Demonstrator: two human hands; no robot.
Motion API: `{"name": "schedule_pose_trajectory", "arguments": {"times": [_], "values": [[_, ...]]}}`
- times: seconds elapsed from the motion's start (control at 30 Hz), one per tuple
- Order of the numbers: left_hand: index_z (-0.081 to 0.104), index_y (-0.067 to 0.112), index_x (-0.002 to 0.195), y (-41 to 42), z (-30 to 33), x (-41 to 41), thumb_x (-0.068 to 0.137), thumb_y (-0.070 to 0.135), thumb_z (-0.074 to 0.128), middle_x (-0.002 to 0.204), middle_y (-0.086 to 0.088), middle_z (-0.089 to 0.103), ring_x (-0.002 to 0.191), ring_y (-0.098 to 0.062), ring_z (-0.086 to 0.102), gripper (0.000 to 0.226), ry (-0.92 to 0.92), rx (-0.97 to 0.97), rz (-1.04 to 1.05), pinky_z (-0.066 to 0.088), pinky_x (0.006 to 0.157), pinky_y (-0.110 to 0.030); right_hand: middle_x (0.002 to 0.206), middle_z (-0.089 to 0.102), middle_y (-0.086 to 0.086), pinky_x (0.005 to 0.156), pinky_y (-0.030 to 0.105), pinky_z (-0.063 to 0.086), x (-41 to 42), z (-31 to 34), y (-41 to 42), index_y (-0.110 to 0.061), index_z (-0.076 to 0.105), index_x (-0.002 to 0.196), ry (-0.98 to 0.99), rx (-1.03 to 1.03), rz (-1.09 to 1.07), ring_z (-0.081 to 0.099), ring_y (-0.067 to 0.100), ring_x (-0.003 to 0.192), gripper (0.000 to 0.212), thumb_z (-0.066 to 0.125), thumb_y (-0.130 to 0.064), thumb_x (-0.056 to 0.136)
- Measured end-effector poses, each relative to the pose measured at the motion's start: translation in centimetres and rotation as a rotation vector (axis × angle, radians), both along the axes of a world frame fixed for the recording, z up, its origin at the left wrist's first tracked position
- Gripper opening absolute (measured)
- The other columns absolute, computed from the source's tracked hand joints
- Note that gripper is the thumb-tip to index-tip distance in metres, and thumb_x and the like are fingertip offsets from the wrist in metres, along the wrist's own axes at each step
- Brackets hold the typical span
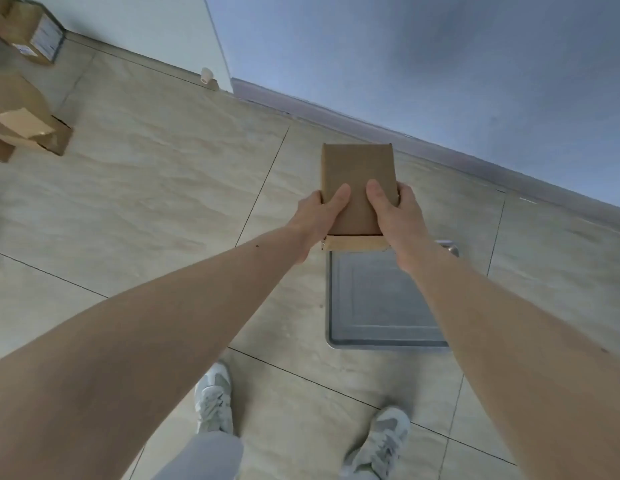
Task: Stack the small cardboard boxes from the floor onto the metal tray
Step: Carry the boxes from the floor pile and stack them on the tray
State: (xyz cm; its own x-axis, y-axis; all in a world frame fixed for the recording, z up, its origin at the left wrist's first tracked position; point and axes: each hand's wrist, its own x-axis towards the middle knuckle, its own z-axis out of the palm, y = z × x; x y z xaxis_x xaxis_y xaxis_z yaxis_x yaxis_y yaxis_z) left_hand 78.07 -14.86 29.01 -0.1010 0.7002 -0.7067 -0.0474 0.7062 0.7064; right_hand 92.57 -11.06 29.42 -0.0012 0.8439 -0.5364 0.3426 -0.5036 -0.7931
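Taking the metal tray on the tiled floor as our landmark, we start far to its upper left, where several cardboard boxes sit piled near the pale wall. Between that pile and the tray, at the foot of the wall's corner, we see a small white object too small to identify.

Nearer the tray, our left hand grips the left edge of a small cardboard box, thumb pressed on its top face, fingers wrapped underneath. The box is held in the air above the tray's far edge, flat face up, its near end overlapping the tray's far rim in our view. Our right hand holds the box's right edge the same way, thumb on top. Both hands are clamped on the box.

The tray itself lies flat on the floor, well apart from the pile. Below it we see our two pale sneakers, one at its near left, the other directly under it.
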Motion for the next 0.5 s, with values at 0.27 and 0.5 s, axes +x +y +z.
{"name": "schedule_pose_trajectory", "arguments": {"times": [0.27, 0.5], "values": [[0.034, 0.026, 0.146, -0.1, -8.6, 7.5, 0.1, 0.04, 0.058, 0.131, 0.002, 0.06, 0.115, -0.017, 0.062, 0.054, -0.01, 0.037, 0.091, 0.049, 0.101, -0.032, 0.116, 0.055, -0.007, 0.1, 0.039, 0.048, 6.9, -9.3, 0.5, -0.021, 0.042, 0.143, -0.057, -0.035, 0.111, 0.056, 0.017, 0.109, 0.053, 0.051, -0.051, 0.1], [0.037, 0.025, 0.146, -1.0, -18.9, 9.8, 0.102, 0.038, 0.056, 0.134, 0.003, 0.059, 0.114, -0.015, 0.061, 0.05, 0.017, 0.033, 0.075, 0.05, 0.093, -0.028, 0.115, 0.053, -0.006, 0.087, 0.028, 0.041, 9.0, -19.7, -0.1, -0.016, 0.042, 0.144, -0.083, -0.031, 0.153, 0.053, 0.015, 0.105, 0.054, 0.051, -0.049, 0.101]]}}
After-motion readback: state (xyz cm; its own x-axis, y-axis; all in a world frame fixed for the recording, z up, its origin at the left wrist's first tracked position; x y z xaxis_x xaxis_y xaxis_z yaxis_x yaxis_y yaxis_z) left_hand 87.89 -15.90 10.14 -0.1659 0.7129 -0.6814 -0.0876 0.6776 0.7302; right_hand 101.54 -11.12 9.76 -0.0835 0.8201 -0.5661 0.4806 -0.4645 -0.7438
